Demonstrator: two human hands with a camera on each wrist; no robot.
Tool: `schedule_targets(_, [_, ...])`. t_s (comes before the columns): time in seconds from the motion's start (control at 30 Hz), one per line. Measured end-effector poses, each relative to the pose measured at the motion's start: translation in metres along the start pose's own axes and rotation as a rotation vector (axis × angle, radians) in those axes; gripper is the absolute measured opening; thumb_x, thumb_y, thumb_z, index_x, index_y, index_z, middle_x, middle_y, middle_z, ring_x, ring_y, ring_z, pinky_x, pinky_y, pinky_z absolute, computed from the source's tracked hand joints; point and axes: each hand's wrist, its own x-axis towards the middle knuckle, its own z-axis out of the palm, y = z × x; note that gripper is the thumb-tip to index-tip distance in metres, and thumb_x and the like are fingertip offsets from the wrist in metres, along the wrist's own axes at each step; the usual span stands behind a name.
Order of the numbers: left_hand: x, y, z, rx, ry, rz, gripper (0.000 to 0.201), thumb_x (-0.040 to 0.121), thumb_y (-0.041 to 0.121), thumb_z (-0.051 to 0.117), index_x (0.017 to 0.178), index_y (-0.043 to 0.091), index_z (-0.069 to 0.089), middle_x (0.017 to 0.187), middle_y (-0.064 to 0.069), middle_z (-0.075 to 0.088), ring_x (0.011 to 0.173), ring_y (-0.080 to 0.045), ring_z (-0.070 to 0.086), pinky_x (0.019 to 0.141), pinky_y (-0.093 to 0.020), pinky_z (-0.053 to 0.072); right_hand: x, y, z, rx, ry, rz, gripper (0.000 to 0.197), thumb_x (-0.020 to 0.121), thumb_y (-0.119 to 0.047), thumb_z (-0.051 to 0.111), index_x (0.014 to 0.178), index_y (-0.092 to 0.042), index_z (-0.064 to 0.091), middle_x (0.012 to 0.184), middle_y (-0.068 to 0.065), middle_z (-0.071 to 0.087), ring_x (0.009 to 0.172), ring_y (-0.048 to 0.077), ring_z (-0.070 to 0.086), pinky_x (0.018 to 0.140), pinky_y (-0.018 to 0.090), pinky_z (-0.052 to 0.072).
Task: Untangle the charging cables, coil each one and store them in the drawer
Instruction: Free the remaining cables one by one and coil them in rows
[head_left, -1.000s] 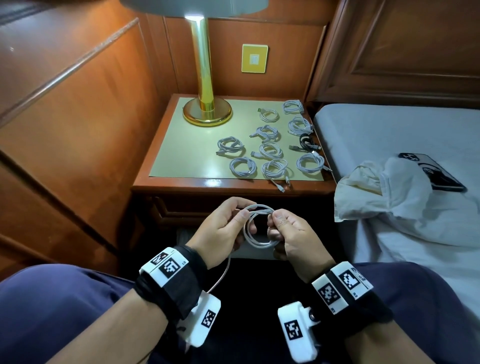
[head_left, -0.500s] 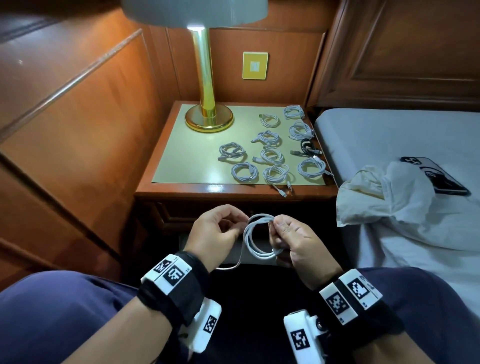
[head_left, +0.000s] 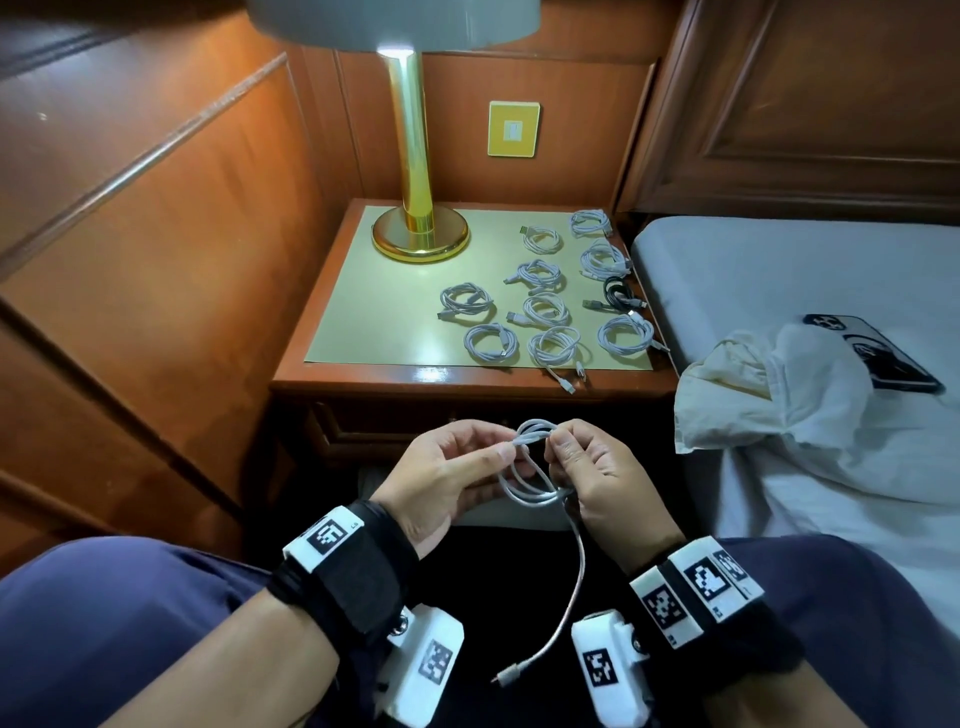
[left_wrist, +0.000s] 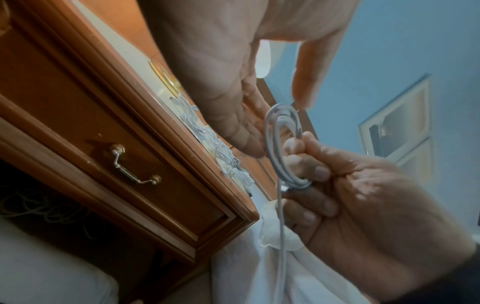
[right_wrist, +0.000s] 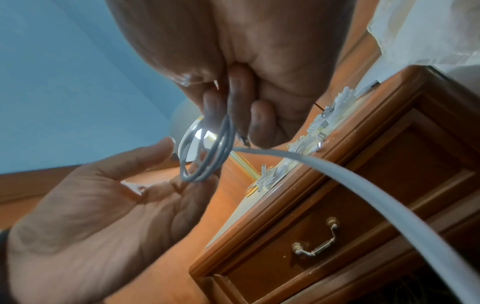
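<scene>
I hold a white charging cable (head_left: 530, 480), partly coiled into a few loops, in front of my lap. My right hand (head_left: 558, 457) grips the loops with curled fingers (left_wrist: 311, 170). My left hand (head_left: 498, 457) pinches the top of the coil between thumb and fingers (right_wrist: 200, 181). The loose tail hangs down between my wrists and ends in a plug (head_left: 503, 678). Several coiled white cables (head_left: 543, 309) and a black one (head_left: 618, 291) lie on the nightstand (head_left: 363, 374). Its drawer (left_wrist: 135, 166) is shut.
A brass lamp (head_left: 418, 228) stands at the back left of the nightstand. The bed (head_left: 779, 275) is on the right, with a crumpled white cloth (head_left: 779, 405) and a phone (head_left: 878, 358) on it. More loose cables (left_wrist: 39, 209) lie in the dark space under the drawer.
The cable's tail, which trailed by my left hand, now hangs between my wrists with its plug in sight. The coil has gained loops. Both hands stay on it.
</scene>
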Motion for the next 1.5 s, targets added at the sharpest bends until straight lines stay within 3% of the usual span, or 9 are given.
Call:
schedule_targets(0.17, [0.003, -0.003, -0.001, -0.054, 0.038, -0.012, 0.022, 0.090, -0.002, 0.064, 0.111, 0.001, 0.058, 0.084, -0.014, 0.069, 0.073, -0.020, 0.070, 0.069, -0.029, 0.058, -0.001, -0.001, 0.002, -0.116, 0.018, -0.057, 0.030, 0.105, -0.022, 0.049, 0.077, -0.017, 0.058, 0.060, -0.010, 0.049, 0.055, 0.007, 0.044, 0.056, 0.024, 0.038])
schedule_targets(0.3, [0.006, -0.002, 0.000, -0.125, -0.029, -0.073, 0.038, 0.083, 0.015, 0.061, 0.117, -0.001, 0.058, 0.082, -0.010, 0.063, 0.069, -0.017, 0.061, 0.070, -0.031, 0.054, -0.001, -0.005, 0.008, -0.102, 0.028, -0.068, 0.029, 0.104, -0.018, 0.051, 0.076, -0.019, 0.059, 0.061, -0.012, 0.051, 0.058, 0.004, 0.047, 0.060, 0.018, 0.040])
schedule_targets(0.47, [0.005, 0.000, 0.004, 0.054, -0.062, -0.023, 0.028, 0.076, 0.011, 0.069, 0.102, 0.006, 0.059, 0.079, -0.006, 0.058, 0.071, -0.015, 0.056, 0.070, -0.028, 0.048, -0.002, -0.002, 0.015, -0.140, 0.037, -0.121, 0.024, 0.103, -0.023, 0.051, 0.082, -0.022, 0.062, 0.071, -0.007, 0.064, 0.067, 0.007, 0.060, 0.064, 0.025, 0.049])
schedule_targets(0.6, [0.008, -0.003, 0.001, 0.353, 0.051, 0.084, 0.029, 0.086, -0.011, 0.065, 0.102, 0.011, 0.059, 0.085, -0.006, 0.062, 0.073, -0.016, 0.062, 0.071, -0.030, 0.057, -0.001, 0.002, 0.011, -0.142, 0.084, -0.115, 0.026, 0.104, -0.024, 0.050, 0.081, -0.024, 0.060, 0.064, -0.016, 0.058, 0.059, 0.001, 0.052, 0.059, 0.022, 0.041])
schedule_targets(0.8, [0.009, -0.010, 0.005, 0.508, 0.297, 0.126, 0.018, 0.084, 0.003, 0.065, 0.094, 0.015, 0.057, 0.081, -0.009, 0.056, 0.066, -0.025, 0.065, 0.068, -0.046, 0.063, -0.002, 0.001, 0.014, -0.210, 0.089, -0.174, 0.023, 0.103, -0.022, 0.052, 0.082, -0.024, 0.060, 0.068, -0.014, 0.058, 0.062, 0.003, 0.052, 0.061, 0.020, 0.042])
schedule_targets(1.0, [0.009, -0.005, 0.004, 0.336, 0.241, 0.020, 0.025, 0.085, -0.010, 0.059, 0.102, 0.008, 0.058, 0.096, -0.015, 0.057, 0.084, -0.028, 0.067, 0.080, -0.048, 0.062, -0.001, 0.003, 0.011, -0.314, 0.123, -0.243, 0.017, 0.102, -0.020, 0.053, 0.088, -0.018, 0.062, 0.076, -0.005, 0.061, 0.067, 0.010, 0.057, 0.061, 0.020, 0.043])
schedule_targets(1.13, [0.007, -0.002, 0.002, 0.427, 0.191, 0.068, 0.032, 0.085, -0.013, 0.057, 0.104, 0.012, 0.061, 0.106, -0.020, 0.061, 0.094, -0.037, 0.071, 0.081, -0.046, 0.062, -0.002, 0.003, 0.010, -0.270, 0.111, -0.201, 0.020, 0.103, -0.020, 0.053, 0.085, -0.017, 0.062, 0.073, -0.003, 0.060, 0.064, 0.011, 0.055, 0.061, 0.025, 0.042])
schedule_targets(1.33, [0.011, -0.002, 0.000, 0.344, 0.323, 0.067, 0.015, 0.092, -0.004, 0.065, 0.104, 0.005, 0.063, 0.088, -0.013, 0.069, 0.070, -0.016, 0.071, 0.068, -0.037, 0.061, 0.002, 0.005, 0.008, -0.212, 0.126, -0.128, 0.024, 0.103, -0.023, 0.052, 0.081, -0.020, 0.060, 0.062, -0.013, 0.053, 0.059, 0.006, 0.048, 0.059, 0.032, 0.042])
schedule_targets(1.5, [0.008, 0.003, 0.001, 0.161, 0.263, 0.000, 0.009, 0.097, 0.004, 0.060, 0.096, -0.003, 0.066, 0.064, -0.005, 0.052, 0.052, -0.012, 0.049, 0.056, -0.028, 0.054, 0.005, 0.001, 0.005, -0.189, 0.163, -0.134, 0.025, 0.104, -0.023, 0.051, 0.081, -0.019, 0.060, 0.062, -0.013, 0.051, 0.057, 0.006, 0.045, 0.058, 0.023, 0.039])
